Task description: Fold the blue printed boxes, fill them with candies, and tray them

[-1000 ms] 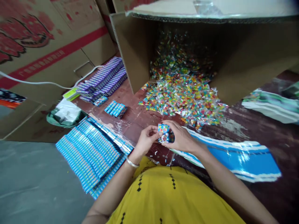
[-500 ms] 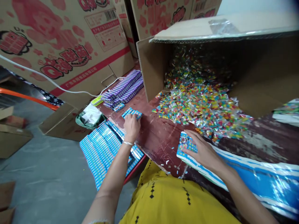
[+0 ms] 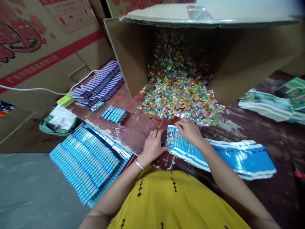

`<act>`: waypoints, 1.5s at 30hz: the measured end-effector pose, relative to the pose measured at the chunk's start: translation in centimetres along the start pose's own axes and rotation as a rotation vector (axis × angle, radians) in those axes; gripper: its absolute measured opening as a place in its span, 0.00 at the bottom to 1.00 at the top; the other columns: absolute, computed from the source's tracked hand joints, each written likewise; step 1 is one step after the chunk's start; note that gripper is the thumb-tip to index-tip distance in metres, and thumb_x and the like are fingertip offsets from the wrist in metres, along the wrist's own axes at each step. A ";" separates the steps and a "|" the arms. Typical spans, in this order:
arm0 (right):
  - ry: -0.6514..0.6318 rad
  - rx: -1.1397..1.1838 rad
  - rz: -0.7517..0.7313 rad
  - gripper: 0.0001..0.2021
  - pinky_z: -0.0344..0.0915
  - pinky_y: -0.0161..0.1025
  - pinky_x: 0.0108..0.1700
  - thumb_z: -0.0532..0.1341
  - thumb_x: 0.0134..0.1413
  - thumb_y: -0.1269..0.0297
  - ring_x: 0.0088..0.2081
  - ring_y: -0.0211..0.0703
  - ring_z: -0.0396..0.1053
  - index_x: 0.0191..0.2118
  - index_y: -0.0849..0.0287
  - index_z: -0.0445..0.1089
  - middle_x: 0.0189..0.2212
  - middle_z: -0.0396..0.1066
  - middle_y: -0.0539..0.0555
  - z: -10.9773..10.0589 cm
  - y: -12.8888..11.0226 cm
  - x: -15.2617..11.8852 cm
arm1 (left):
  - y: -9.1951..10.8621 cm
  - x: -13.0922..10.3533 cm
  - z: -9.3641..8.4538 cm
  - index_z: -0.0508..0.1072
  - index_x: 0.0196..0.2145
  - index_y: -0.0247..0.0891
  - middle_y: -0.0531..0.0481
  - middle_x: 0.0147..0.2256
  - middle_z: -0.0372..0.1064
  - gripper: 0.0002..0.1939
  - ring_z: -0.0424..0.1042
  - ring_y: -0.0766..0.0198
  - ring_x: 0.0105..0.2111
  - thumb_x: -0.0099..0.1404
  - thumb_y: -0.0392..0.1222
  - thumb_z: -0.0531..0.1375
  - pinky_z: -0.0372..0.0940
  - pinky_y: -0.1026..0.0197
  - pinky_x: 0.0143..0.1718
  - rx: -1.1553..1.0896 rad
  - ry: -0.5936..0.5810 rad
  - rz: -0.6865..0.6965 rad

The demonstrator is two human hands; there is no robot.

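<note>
A fanned stack of blue printed packaging sheets lies along the table's front. At its left end, my left hand rests on the table with fingers spread, its thumb touching the stack's edge. My right hand is over the top of the same stack, thumb and fingertips close together at its upper edge; what they pinch is too small to tell. Small clear packets of colourful candy spill from a cardboard box just beyond. A short row of small blue boxes stands to the left of my hands.
Many blue boxes fill a red-edged container at the left. Purple boxes stand in rows behind, near a white cable and a green bag with white paper. Green printed sheets lie at the right.
My left hand has let go of the short row of blue boxes and moved right to the sheets. My right hand has shifted to their upper edge. The view has turned right.
</note>
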State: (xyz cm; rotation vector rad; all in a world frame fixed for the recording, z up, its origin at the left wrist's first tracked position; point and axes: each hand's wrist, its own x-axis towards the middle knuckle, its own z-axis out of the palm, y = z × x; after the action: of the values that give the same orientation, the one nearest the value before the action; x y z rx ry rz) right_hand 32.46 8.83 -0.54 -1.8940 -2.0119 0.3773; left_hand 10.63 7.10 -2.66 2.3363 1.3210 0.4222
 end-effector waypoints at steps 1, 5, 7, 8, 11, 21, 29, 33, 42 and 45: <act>-0.005 -0.019 -0.020 0.13 0.65 0.45 0.45 0.55 0.63 0.63 0.42 0.50 0.70 0.39 0.53 0.78 0.38 0.74 0.57 0.3 -0.3 0.3 | 0.1 0.1 0.2 0.60 0.56 0.42 0.45 0.46 0.64 0.43 0.63 0.49 0.49 0.46 0.55 0.72 0.63 0.49 0.49 0.012 -0.002 -0.006; -0.024 -0.019 -0.130 0.13 0.63 0.49 0.51 0.56 0.63 0.62 0.47 0.52 0.67 0.39 0.52 0.78 0.43 0.72 0.57 1.0 -1.0 0.6 | -0.2 0.2 0.3 0.59 0.57 0.40 0.44 0.46 0.64 0.45 0.64 0.48 0.49 0.46 0.54 0.72 0.63 0.48 0.49 0.039 0.001 -0.009; -0.033 0.003 -0.159 0.13 0.63 0.51 0.53 0.56 0.63 0.61 0.50 0.54 0.66 0.44 0.52 0.77 0.46 0.71 0.58 1.2 -1.0 0.5 | -0.3 0.2 0.3 0.59 0.57 0.40 0.43 0.46 0.64 0.45 0.64 0.48 0.48 0.46 0.54 0.72 0.63 0.48 0.49 0.043 0.004 -0.003; -0.033 0.007 -0.157 0.13 0.62 0.52 0.54 0.56 0.63 0.60 0.51 0.55 0.65 0.47 0.53 0.76 0.48 0.71 0.58 1.2 -1.0 0.4 | -0.3 0.1 0.3 0.58 0.57 0.39 0.44 0.46 0.64 0.46 0.64 0.48 0.48 0.46 0.54 0.72 0.63 0.48 0.49 0.043 0.005 -0.001; -0.036 0.002 -0.126 0.15 0.61 0.55 0.55 0.56 0.62 0.59 0.52 0.57 0.64 0.50 0.56 0.75 0.48 0.71 0.61 1.3 -0.7 0.3 | -0.2 0.1 0.4 0.58 0.57 0.40 0.45 0.45 0.65 0.46 0.65 0.48 0.48 0.46 0.54 0.72 0.63 0.49 0.48 0.040 0.002 -0.008; 0.081 0.307 -0.009 0.06 0.67 0.46 0.43 0.61 0.57 0.61 0.38 0.49 0.71 0.34 0.55 0.73 0.32 0.74 0.54 -0.8 -2.2 -0.4 | 0.8 -0.3 -0.4 0.62 0.55 0.41 0.42 0.47 0.65 0.39 0.65 0.47 0.49 0.50 0.54 0.70 0.62 0.46 0.51 -0.076 0.013 -0.023; 0.023 0.958 0.283 0.14 0.63 0.35 0.19 0.61 0.55 0.49 0.18 0.37 0.63 0.33 0.56 0.69 0.21 0.66 0.47 -1.2 -4.3 -1.3 | 2.5 0.0 -2.2 0.61 0.60 0.41 0.39 0.55 0.65 0.35 0.66 0.47 0.55 0.59 0.55 0.64 0.60 0.46 0.57 -0.502 0.052 -0.103; -0.140 1.045 0.109 0.18 0.65 0.35 0.23 0.55 0.62 0.50 0.23 0.37 0.66 0.50 0.55 0.69 0.27 0.71 0.50 -1.7 -5.0 -2.8 | 1.4 0.7 -3.0 0.66 0.57 0.36 0.40 0.51 0.71 0.31 0.71 0.53 0.49 0.59 0.49 0.66 0.64 0.53 0.53 -1.141 -0.128 -0.136; -0.188 0.771 -0.089 0.27 0.65 0.35 0.33 0.60 0.59 0.61 0.30 0.37 0.67 0.63 0.49 0.57 0.34 0.71 0.49 -2.7 -6.3 -3.7 | -0.8 1.3 -5.4 0.74 0.50 0.36 0.43 0.46 0.75 0.25 0.73 0.58 0.42 0.56 0.45 0.69 0.64 0.59 0.47 -1.490 -0.253 -0.177; -0.263 0.754 -0.131 0.28 0.63 0.34 0.31 0.60 0.59 0.63 0.28 0.36 0.66 0.64 0.48 0.55 0.29 0.69 0.47 -2.9 -6.5 -3.4 | -0.8 1.0 -5.3 0.74 0.51 0.36 0.43 0.47 0.75 0.27 0.73 0.57 0.44 0.55 0.46 0.69 0.63 0.58 0.49 -1.482 -0.291 -0.165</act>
State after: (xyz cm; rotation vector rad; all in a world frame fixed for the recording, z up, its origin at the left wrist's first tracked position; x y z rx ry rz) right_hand 27.95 4.87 4.60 -1.2800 -1.7548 1.1998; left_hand 8.17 9.44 1.59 0.9736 0.5979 0.6518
